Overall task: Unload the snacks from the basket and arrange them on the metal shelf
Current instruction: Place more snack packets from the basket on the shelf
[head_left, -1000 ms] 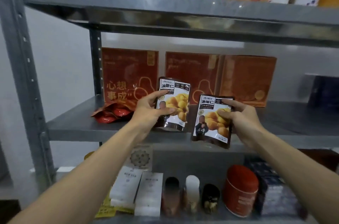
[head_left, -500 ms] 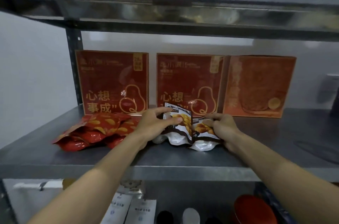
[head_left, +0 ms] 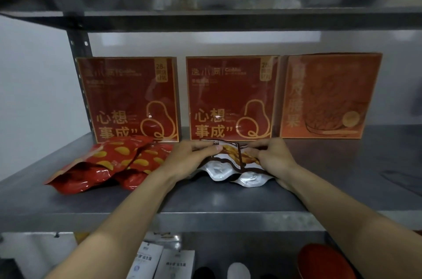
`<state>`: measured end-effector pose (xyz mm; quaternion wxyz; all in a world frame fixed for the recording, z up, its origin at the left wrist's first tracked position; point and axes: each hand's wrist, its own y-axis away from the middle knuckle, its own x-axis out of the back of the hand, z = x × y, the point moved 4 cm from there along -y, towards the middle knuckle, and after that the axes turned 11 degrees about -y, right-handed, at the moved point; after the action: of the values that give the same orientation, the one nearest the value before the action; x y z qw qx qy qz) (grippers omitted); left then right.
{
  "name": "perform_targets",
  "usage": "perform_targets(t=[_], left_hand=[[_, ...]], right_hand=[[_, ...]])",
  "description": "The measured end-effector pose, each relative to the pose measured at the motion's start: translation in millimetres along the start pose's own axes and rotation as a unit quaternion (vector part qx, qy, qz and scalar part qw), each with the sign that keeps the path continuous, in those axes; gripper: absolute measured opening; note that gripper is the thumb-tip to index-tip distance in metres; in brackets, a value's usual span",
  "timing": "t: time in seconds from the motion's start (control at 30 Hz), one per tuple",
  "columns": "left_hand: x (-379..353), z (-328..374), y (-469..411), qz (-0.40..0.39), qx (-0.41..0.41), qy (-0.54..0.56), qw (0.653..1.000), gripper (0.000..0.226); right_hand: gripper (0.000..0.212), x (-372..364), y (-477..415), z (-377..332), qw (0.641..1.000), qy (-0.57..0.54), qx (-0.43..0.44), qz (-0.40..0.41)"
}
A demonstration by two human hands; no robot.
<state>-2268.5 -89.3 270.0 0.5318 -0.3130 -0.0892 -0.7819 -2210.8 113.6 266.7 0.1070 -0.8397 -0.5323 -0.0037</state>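
At mid-depth on the metal shelf [head_left: 205, 201], two dark snack packets [head_left: 230, 164] are set side by side, long axes running front edge to back edge. The top of one is pinched by the left hand [head_left: 189, 160] and the other by the right hand [head_left: 274, 160], both equally near.

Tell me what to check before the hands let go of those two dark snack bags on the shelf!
1. The dark pouches rest on the metal shelf: ok.
2. The left hand and right hand each pinch a pouch top: ok.
3. Pouches standing straight: not ok, they tilt and look crumpled, silver bottoms showing.
4. Bare shelf to the right of the pouches for more snacks: ok.
5. The red bags lie apart from the pouches: cannot tell, the left hand hides the gap.
6. The basket has more snacks: cannot tell, it is out of view.
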Motion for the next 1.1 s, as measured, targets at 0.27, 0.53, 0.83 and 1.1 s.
perform_targets(t=[0.27, 0.53, 0.83, 1.1], left_hand=[[5, 8, 8, 0.011, 0.021, -0.008, 1.0, 0.026], [29, 38, 31, 0.139, -0.037, -0.232, 0.962, 0.037], [43, 47, 111, 0.175, 0.025, -0.535, 0.826, 0.06], [89, 35, 224, 0.255, 0.082, -0.576, 0.772, 0.059]], right_hand=[[0.008, 2, 2, 0, 1.0, 0.01, 0.005, 0.021], [0.052, 20, 49, -48, 0.926, 0.313, 0.21, -0.023], [0.079, -15, 101, -60, 0.784, 0.539, 0.278, -0.133], [0.08, -93, 178, -82, 0.788, 0.471, 0.352, -0.183]])
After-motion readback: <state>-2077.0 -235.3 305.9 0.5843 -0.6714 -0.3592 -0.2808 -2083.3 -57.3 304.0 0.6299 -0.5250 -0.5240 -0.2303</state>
